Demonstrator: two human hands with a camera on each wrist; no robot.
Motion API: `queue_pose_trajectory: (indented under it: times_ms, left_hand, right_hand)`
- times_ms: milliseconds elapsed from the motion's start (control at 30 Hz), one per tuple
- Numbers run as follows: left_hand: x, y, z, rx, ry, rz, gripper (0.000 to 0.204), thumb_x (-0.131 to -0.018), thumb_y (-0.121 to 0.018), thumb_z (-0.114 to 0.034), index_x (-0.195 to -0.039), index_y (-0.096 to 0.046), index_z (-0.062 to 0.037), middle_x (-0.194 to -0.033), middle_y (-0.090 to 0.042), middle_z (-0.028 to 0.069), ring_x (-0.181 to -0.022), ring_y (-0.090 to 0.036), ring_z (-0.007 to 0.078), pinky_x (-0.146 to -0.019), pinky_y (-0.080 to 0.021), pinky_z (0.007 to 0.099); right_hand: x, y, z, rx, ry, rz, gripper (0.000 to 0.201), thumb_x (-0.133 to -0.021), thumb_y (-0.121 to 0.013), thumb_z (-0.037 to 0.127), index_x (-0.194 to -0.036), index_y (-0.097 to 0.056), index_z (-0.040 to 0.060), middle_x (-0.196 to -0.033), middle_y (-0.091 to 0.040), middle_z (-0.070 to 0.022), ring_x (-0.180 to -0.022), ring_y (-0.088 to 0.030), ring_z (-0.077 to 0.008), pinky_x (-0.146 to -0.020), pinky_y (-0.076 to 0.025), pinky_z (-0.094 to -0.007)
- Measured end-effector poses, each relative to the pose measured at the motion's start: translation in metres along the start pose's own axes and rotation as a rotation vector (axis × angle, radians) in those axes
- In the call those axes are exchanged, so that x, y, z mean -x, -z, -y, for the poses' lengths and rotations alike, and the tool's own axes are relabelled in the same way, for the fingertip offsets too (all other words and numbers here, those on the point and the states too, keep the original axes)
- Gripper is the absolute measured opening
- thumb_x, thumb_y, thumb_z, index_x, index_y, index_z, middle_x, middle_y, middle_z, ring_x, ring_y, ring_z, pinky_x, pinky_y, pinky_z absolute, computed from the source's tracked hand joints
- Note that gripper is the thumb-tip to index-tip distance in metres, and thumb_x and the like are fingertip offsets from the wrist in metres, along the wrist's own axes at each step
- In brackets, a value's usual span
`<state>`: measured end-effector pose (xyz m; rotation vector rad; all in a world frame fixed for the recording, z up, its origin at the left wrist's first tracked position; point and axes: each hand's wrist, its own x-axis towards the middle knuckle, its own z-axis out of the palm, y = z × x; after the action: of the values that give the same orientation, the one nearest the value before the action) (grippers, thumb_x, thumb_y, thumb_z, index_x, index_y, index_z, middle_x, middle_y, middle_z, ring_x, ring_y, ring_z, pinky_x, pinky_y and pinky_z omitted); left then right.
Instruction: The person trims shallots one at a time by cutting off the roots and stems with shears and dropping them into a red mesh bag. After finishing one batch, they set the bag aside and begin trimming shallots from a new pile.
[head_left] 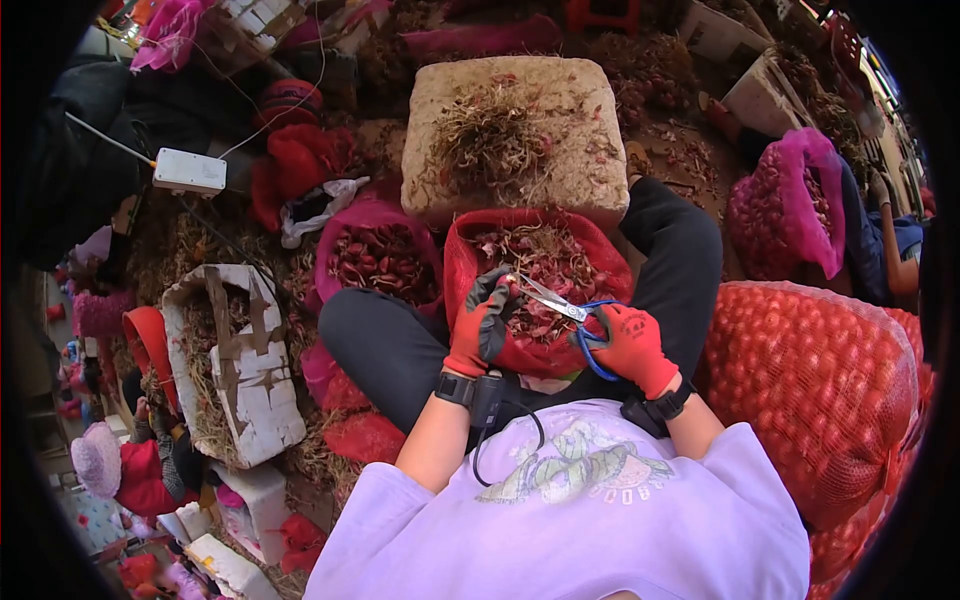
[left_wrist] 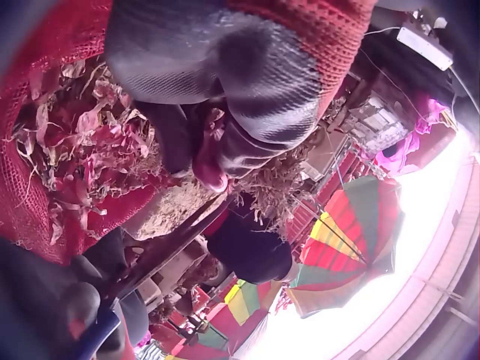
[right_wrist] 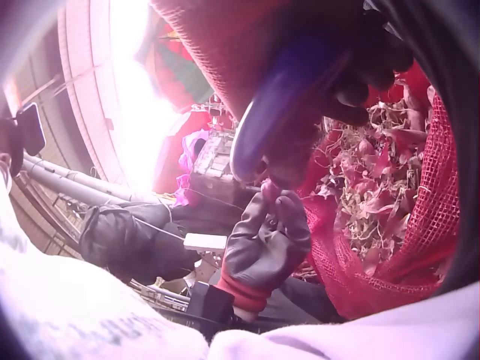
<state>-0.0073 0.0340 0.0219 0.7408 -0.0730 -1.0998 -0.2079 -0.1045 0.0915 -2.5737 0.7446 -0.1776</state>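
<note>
In a red-and-grey work glove, my left hand (head_left: 480, 325) pinches a small shallot (left_wrist: 210, 174) between thumb and fingers. My right hand (head_left: 632, 348), gloved the same way, grips blue-handled scissors (head_left: 560, 303) with fingers through the loops. The blades point left, their tips right by the shallot; the left wrist view shows a blade (left_wrist: 166, 251) reaching up to it. Both hands are over a red mesh bag (head_left: 612, 268) between the legs, filled with dry shallot skins and trimmings (head_left: 520, 250). The right wrist view hides most of the scissors behind a blue handle (right_wrist: 274, 112).
A pale foam block (head_left: 580, 110) with dry roots on top stands beyond the bag. A pink bag of shallots (head_left: 380, 258) sits at left, near a white foam box (head_left: 265, 400). Large mesh sacks of shallots (head_left: 810, 390) crowd the right side. Other people sit around.
</note>
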Motion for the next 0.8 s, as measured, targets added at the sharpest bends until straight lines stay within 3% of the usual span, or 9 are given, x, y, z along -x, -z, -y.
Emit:
queue_pose_trajectory:
  times_ms: [200,300,500,600,700,800]
  left_hand:
    - [0.000,-0.001,0.006,-0.269,-0.069,-0.037,0.029,-0.091,-0.052,-0.004,-0.120,-0.051,-0.0036,-0.100,-0.059,0.0020,-0.092,-0.058,0.0125,-0.085,-0.050,0.0302]
    - [0.001,0.001,0.005,-0.194,0.000,-0.018,0.030,-0.091,-0.052,-0.005,-0.121,-0.051,-0.0045,-0.103,-0.059,0.0025,-0.093,-0.058,0.0128,-0.084,-0.049,0.0296]
    - [0.006,-0.003,-0.003,-0.001,0.143,0.074,0.032,-0.092,-0.052,-0.013,-0.123,-0.048,-0.0065,-0.109,-0.058,0.0057,-0.096,-0.057,0.0140,-0.082,-0.049,0.0262]
    - [0.010,-0.016,-0.011,0.100,0.205,0.124,0.033,-0.093,-0.052,-0.019,-0.124,-0.048,-0.0066,-0.112,-0.056,0.0077,-0.093,-0.057,0.0138,-0.080,-0.049,0.0251]
    - [0.007,-0.009,-0.011,0.259,0.304,0.076,0.035,-0.093,-0.053,-0.024,-0.124,-0.050,-0.0075,-0.111,-0.058,0.0079,-0.087,-0.057,0.0139,-0.076,-0.049,0.0245]
    - [0.007,-0.006,-0.013,0.278,0.360,0.060,0.037,-0.094,-0.051,-0.029,-0.123,-0.050,-0.0066,-0.112,-0.058,0.0077,-0.083,-0.055,0.0129,-0.072,-0.048,0.0235]
  right_hand:
    - [0.002,-0.002,-0.004,0.119,-0.078,0.124,0.037,-0.072,-0.067,0.041,-0.090,-0.060,0.0090,-0.082,-0.063,-0.0081,-0.073,-0.062,-0.0286,-0.064,-0.048,-0.0387]
    - [0.000,-0.003,-0.008,0.119,-0.101,0.200,0.035,-0.073,-0.067,0.041,-0.086,-0.062,0.0088,-0.077,-0.064,-0.0101,-0.071,-0.062,-0.0294,-0.063,-0.048,-0.0393]
    - [0.001,-0.007,-0.010,-0.278,-0.203,0.286,0.033,-0.076,-0.067,0.039,-0.079,-0.064,0.0057,-0.070,-0.062,-0.0161,-0.067,-0.061,-0.0335,-0.061,-0.046,-0.0406]
    - [0.001,-0.005,0.001,-0.384,-0.190,0.165,0.031,-0.077,-0.072,0.031,-0.082,-0.064,0.0020,-0.063,-0.057,-0.0154,-0.053,-0.053,-0.0266,-0.053,-0.041,-0.0352]
    - [-0.004,-0.003,0.002,-0.496,-0.300,0.182,0.037,-0.078,-0.067,0.042,-0.085,-0.065,0.0059,-0.075,-0.063,-0.0161,-0.073,-0.061,-0.0336,-0.063,-0.046,-0.0383]
    - [-0.005,0.002,0.006,-0.558,-0.215,0.144,0.040,-0.077,-0.067,0.044,-0.091,-0.064,0.0068,-0.081,-0.064,-0.0149,-0.078,-0.062,-0.0325,-0.066,-0.047,-0.0383]
